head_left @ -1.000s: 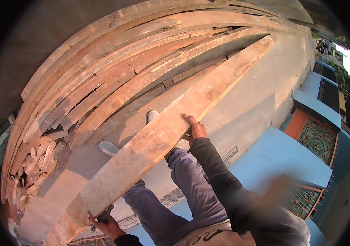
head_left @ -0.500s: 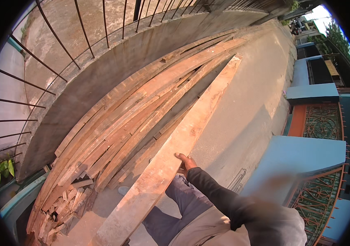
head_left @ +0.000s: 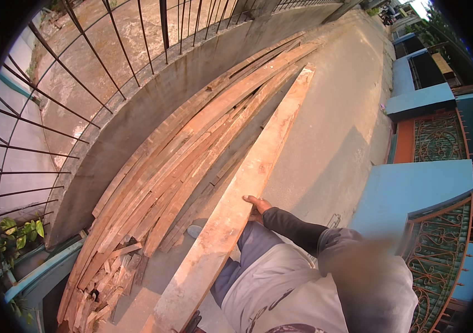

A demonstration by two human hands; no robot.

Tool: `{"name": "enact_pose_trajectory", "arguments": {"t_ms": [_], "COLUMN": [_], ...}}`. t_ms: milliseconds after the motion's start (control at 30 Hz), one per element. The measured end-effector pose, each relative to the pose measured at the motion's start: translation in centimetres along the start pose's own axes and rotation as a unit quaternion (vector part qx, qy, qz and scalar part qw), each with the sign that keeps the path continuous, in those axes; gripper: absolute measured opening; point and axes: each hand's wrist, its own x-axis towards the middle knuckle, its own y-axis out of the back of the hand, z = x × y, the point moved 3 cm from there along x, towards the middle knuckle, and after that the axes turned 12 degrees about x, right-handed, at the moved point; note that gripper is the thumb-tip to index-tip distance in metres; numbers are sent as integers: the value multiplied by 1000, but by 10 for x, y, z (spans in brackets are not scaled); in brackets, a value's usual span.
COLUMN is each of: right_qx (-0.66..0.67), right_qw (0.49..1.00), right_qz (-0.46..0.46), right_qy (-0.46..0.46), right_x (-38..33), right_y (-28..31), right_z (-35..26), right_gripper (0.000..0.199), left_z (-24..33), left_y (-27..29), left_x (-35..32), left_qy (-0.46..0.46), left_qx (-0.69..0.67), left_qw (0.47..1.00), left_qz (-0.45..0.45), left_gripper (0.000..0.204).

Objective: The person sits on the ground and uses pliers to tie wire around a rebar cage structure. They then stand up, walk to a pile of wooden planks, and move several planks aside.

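Observation:
My right hand [head_left: 257, 205], in a dark sleeve, grips the right edge of a long, wide wooden plank [head_left: 242, 188], with the thumb lying on its top face. The plank slants from the bottom of the view toward the upper right and hides part of my legs. At its lower right edge is a dark shape [head_left: 193, 321], possibly my left hand; its fingers cannot be made out. To the left of the plank, a pile of long timber boards [head_left: 164, 161] lies along a low wall.
Short wood offcuts [head_left: 100, 294] are heaped at the pile's near end. The concrete wall [head_left: 114, 139] carries a metal bar fence [head_left: 81, 72]. On the right, beyond the paved lane [head_left: 325, 139], stand blue walls [head_left: 414, 183] and ornate gates [head_left: 439, 250]. A leafy plant [head_left: 20, 233] grows at the left.
The view has shifted, so the pile and offcuts appear farther right at the near end, and more of my shirt shows. My right hand keeps its grip on the plank's edge.

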Motion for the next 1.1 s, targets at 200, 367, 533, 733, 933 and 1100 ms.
{"name": "enact_pose_trajectory", "arguments": {"t_ms": [200,367,533,733,933,1100], "right_qx": [-646,-793,-896,-970,-950,-943], "right_qw": [744,528,339,152,273,263], "right_qz": [-47,-83,-98,-172,-103,-132], "right_qy": [-161,294,-269,-74,-114,-152], "right_x": [-57,45,198,79,214,185], "right_y": [-22,-105,-53,-99,5,-24], "right_z": [-139,-193,-192,-175,-196,-191], "right_gripper": [64,45,72,39,53,41], "left_z": [5,6,6,-24,-16,-19], "left_y": [17,24,10,15,-18,-19], "left_x": [-53,-94,-89,-110,-76,-52], "left_qy": [-14,-23,-97,-98,-77,-82], "left_qx": [3,-38,-222,-251,-219,-162], "left_qw": [999,995,960,944,939,940], "left_qz": [48,88,137,189,252,290], "left_gripper": [66,67,61,56,69,73]}}
